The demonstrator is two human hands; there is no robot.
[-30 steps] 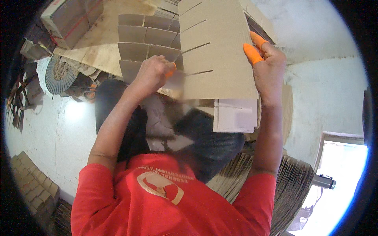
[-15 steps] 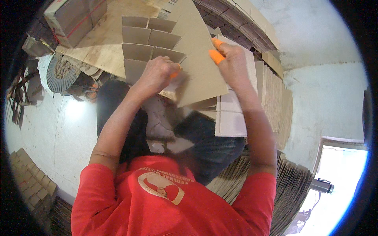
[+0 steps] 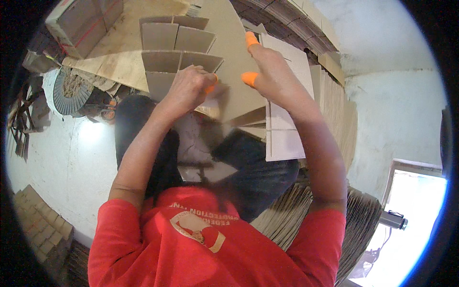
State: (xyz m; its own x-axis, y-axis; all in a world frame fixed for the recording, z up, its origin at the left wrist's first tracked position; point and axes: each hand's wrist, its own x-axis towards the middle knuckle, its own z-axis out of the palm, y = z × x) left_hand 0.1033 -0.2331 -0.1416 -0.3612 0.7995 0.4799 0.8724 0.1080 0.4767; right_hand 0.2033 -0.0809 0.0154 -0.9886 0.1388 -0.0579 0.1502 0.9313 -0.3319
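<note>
My left hand [image 3: 189, 88] is closed at the near end of a cardboard divider grid [image 3: 191, 39], whose upright strips cross to form cells. An orange cover shows on a digit of this hand; what lies inside the grip is partly hidden. Against the grid's right side stands a large plain cardboard sheet [image 3: 234, 52]. At that sheet's right edge is my right hand [image 3: 275, 74], thumb and index finger spread apart, both tipped with orange covers. Its thumb lies over the sheet's face. Pale slotted cardboard pieces [image 3: 285, 138] lie under my right wrist.
A wooden board [image 3: 112, 52] bears a cardboard box [image 3: 83, 26] at the far left. Stacked cardboard sheets [image 3: 334, 110] line the right wall, with more bundles [image 3: 356, 234] beside my right arm. A round fan-like object [image 3: 71, 93] is at the left. Cardboard blocks [image 3: 40, 222] stand lower left.
My right thumb and index finger have spread wider and moved left over the large sheet. The sheet's near corner has shifted. My left hand keeps its grip, moving slightly left with the grid.
</note>
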